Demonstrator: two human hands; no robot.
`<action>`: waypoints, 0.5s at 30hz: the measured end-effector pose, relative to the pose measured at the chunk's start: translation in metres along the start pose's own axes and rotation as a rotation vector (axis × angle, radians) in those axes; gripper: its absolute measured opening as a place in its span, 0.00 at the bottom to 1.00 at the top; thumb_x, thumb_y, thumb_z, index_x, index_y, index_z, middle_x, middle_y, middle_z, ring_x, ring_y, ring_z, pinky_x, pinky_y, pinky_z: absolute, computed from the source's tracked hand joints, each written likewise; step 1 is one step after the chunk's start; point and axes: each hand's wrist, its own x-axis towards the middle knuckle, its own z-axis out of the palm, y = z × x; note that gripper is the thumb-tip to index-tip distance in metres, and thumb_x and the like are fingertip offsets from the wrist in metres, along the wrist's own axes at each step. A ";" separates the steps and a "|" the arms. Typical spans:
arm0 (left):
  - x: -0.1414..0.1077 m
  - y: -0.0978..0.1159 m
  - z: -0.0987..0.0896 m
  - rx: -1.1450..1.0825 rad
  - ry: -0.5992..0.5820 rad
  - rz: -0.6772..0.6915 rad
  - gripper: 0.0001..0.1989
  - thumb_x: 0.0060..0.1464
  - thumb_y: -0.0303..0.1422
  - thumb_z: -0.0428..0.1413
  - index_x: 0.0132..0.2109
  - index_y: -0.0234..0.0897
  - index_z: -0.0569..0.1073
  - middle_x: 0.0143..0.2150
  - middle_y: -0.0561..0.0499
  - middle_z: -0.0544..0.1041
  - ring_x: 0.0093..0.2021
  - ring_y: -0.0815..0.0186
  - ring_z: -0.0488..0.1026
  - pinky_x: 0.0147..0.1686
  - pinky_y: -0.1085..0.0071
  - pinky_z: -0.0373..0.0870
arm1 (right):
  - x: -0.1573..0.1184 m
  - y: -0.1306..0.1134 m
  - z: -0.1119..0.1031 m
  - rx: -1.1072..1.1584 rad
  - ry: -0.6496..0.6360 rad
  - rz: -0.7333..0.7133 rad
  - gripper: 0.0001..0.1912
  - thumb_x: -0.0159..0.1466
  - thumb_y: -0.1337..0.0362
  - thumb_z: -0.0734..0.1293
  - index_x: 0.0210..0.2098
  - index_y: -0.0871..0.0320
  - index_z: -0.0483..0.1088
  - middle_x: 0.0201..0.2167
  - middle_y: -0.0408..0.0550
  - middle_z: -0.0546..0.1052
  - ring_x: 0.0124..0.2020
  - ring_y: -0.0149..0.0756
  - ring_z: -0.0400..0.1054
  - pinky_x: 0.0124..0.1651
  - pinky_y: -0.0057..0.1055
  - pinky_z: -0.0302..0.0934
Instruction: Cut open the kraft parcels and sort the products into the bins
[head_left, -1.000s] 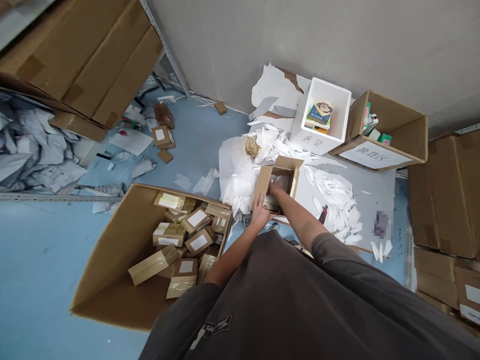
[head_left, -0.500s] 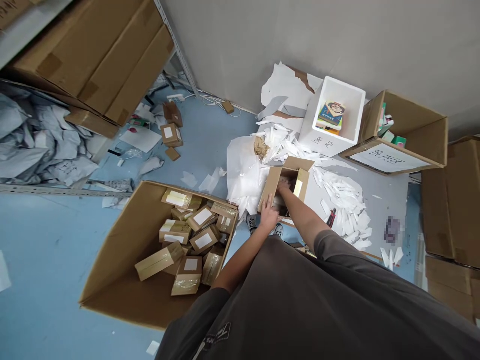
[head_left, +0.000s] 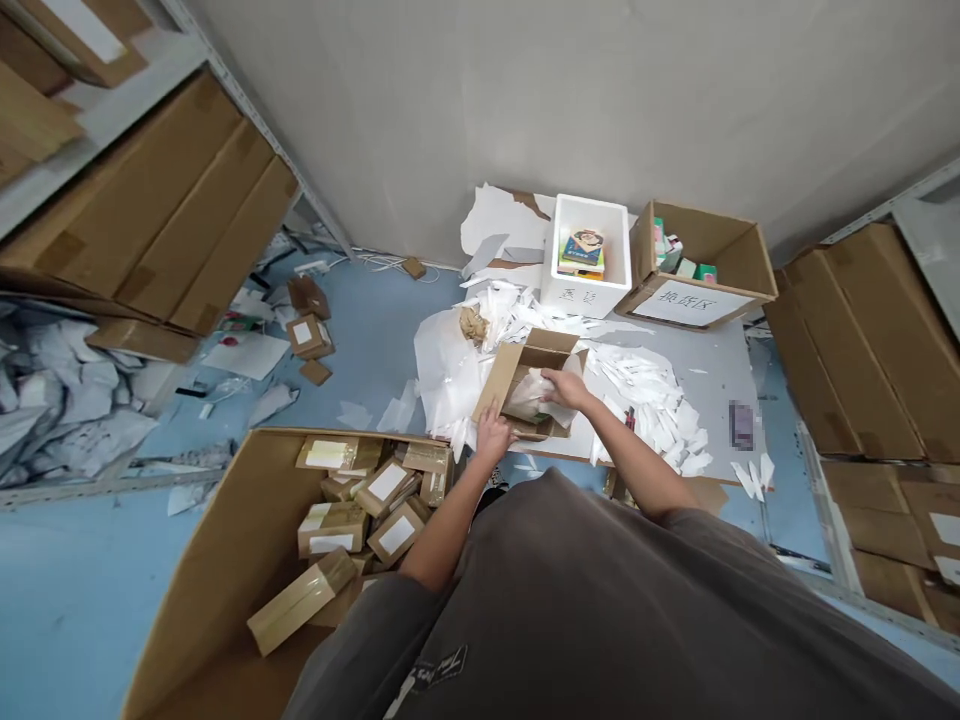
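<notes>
An open cardboard box sits on the table in front of me, its flaps folded out. My left hand grips the near left flap. At the box's right side, my right hand is closed on crumpled, translucent plastic wrap, which lies partly inside the box. Whatever is under the wrap I cannot make out. White paper strips lie heaped to the right of the box, with a small red and black tool among them.
A large carton holding several taped parcels stands at lower left. Behind the work box are a white foam box with small packages and a labelled carton. Shelves with cartons flank both sides. Crumpled brown paper lies on the table.
My right hand has come up from deep inside the box and now shows plastic wrap in its fingers. My left hand stays on the flap. The camera view has shifted.
</notes>
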 end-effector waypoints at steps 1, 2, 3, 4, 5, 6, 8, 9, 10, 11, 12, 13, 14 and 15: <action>0.003 -0.005 -0.006 0.010 -0.024 -0.013 0.06 0.56 0.37 0.69 0.37 0.39 0.85 0.51 0.34 0.85 0.80 0.42 0.54 0.75 0.46 0.55 | -0.008 0.005 -0.013 0.077 0.073 -0.009 0.23 0.51 0.62 0.83 0.46 0.50 0.80 0.41 0.44 0.84 0.46 0.53 0.78 0.51 0.39 0.69; 0.006 -0.011 -0.012 0.018 -0.056 -0.030 0.06 0.55 0.37 0.69 0.37 0.39 0.85 0.50 0.35 0.85 0.80 0.41 0.53 0.74 0.47 0.56 | -0.017 0.012 -0.026 0.163 0.150 -0.012 0.23 0.51 0.59 0.82 0.46 0.50 0.80 0.41 0.43 0.84 0.46 0.51 0.78 0.51 0.39 0.69; 0.009 -0.017 -0.018 0.025 -0.082 -0.046 0.07 0.55 0.37 0.70 0.37 0.40 0.86 0.51 0.36 0.85 0.80 0.41 0.53 0.74 0.48 0.57 | -0.026 0.019 -0.037 0.261 0.228 -0.009 0.23 0.51 0.57 0.82 0.45 0.51 0.79 0.42 0.43 0.84 0.46 0.50 0.77 0.52 0.39 0.69; 0.012 -0.022 -0.024 0.039 -0.104 -0.060 0.07 0.55 0.38 0.70 0.38 0.40 0.86 0.51 0.36 0.85 0.80 0.41 0.53 0.73 0.48 0.59 | -0.036 0.028 -0.046 0.375 0.304 0.003 0.25 0.51 0.55 0.82 0.46 0.52 0.79 0.43 0.44 0.84 0.46 0.50 0.77 0.52 0.40 0.70; 0.014 -0.027 -0.029 0.061 -0.122 -0.068 0.07 0.55 0.37 0.70 0.38 0.40 0.86 0.50 0.37 0.85 0.80 0.40 0.54 0.72 0.48 0.61 | -0.047 0.037 -0.052 0.505 0.377 0.028 0.27 0.50 0.53 0.83 0.47 0.54 0.78 0.45 0.46 0.84 0.47 0.49 0.77 0.52 0.40 0.71; 0.016 -0.031 -0.034 0.084 -0.130 -0.064 0.07 0.55 0.37 0.70 0.39 0.40 0.86 0.49 0.38 0.85 0.80 0.40 0.54 0.72 0.48 0.62 | -0.058 0.047 -0.055 0.644 0.444 0.065 0.30 0.49 0.52 0.83 0.48 0.54 0.78 0.47 0.48 0.84 0.48 0.49 0.77 0.52 0.40 0.72; 0.018 -0.034 -0.039 0.130 -0.132 -0.067 0.06 0.54 0.36 0.70 0.40 0.41 0.87 0.47 0.39 0.85 0.80 0.40 0.54 0.71 0.48 0.63 | -0.081 0.068 -0.051 0.918 0.559 0.167 0.35 0.48 0.52 0.84 0.52 0.55 0.76 0.50 0.51 0.84 0.49 0.50 0.78 0.52 0.42 0.74; 0.018 -0.035 -0.040 0.147 -0.126 -0.076 0.06 0.54 0.35 0.69 0.40 0.42 0.87 0.46 0.40 0.84 0.80 0.41 0.54 0.71 0.48 0.64 | -0.092 0.079 -0.044 1.036 0.603 0.218 0.37 0.48 0.52 0.84 0.54 0.54 0.75 0.51 0.51 0.84 0.50 0.50 0.79 0.53 0.43 0.74; 0.018 -0.034 -0.041 0.160 -0.115 -0.096 0.06 0.54 0.35 0.69 0.40 0.42 0.87 0.45 0.40 0.84 0.80 0.41 0.55 0.71 0.48 0.65 | -0.104 0.090 -0.036 1.131 0.636 0.265 0.37 0.48 0.51 0.83 0.55 0.53 0.75 0.51 0.51 0.84 0.51 0.50 0.79 0.54 0.44 0.75; 0.018 -0.033 -0.040 0.168 -0.101 -0.123 0.07 0.54 0.36 0.69 0.41 0.42 0.87 0.45 0.40 0.84 0.79 0.41 0.56 0.71 0.48 0.65 | -0.115 0.101 -0.026 1.203 0.657 0.306 0.37 0.48 0.51 0.82 0.55 0.52 0.75 0.51 0.51 0.84 0.52 0.50 0.80 0.55 0.44 0.75; 0.016 -0.031 -0.040 0.169 -0.084 -0.152 0.08 0.55 0.36 0.68 0.42 0.41 0.86 0.45 0.39 0.84 0.79 0.40 0.56 0.71 0.48 0.65 | -0.125 0.111 -0.015 1.254 0.665 0.342 0.36 0.49 0.50 0.81 0.55 0.50 0.74 0.51 0.51 0.84 0.54 0.50 0.80 0.55 0.45 0.76; 0.015 -0.029 -0.039 0.165 -0.066 -0.181 0.08 0.55 0.35 0.68 0.43 0.40 0.86 0.46 0.39 0.83 0.78 0.40 0.57 0.71 0.48 0.66 | -0.134 0.120 -0.004 1.287 0.663 0.377 0.35 0.50 0.49 0.80 0.56 0.48 0.74 0.50 0.50 0.84 0.55 0.50 0.79 0.56 0.45 0.76; 0.013 -0.026 -0.039 0.153 -0.048 -0.208 0.10 0.54 0.34 0.67 0.44 0.39 0.86 0.48 0.38 0.83 0.78 0.40 0.57 0.71 0.48 0.66 | -0.141 0.129 0.007 1.308 0.657 0.412 0.34 0.51 0.48 0.78 0.56 0.47 0.74 0.50 0.49 0.84 0.57 0.49 0.79 0.56 0.45 0.77; 0.011 -0.024 -0.039 0.134 -0.028 -0.235 0.11 0.54 0.33 0.67 0.45 0.39 0.85 0.49 0.38 0.83 0.77 0.40 0.59 0.71 0.48 0.66 | -0.145 0.136 0.017 1.326 0.650 0.449 0.33 0.53 0.48 0.77 0.57 0.46 0.74 0.50 0.48 0.84 0.58 0.48 0.78 0.56 0.45 0.77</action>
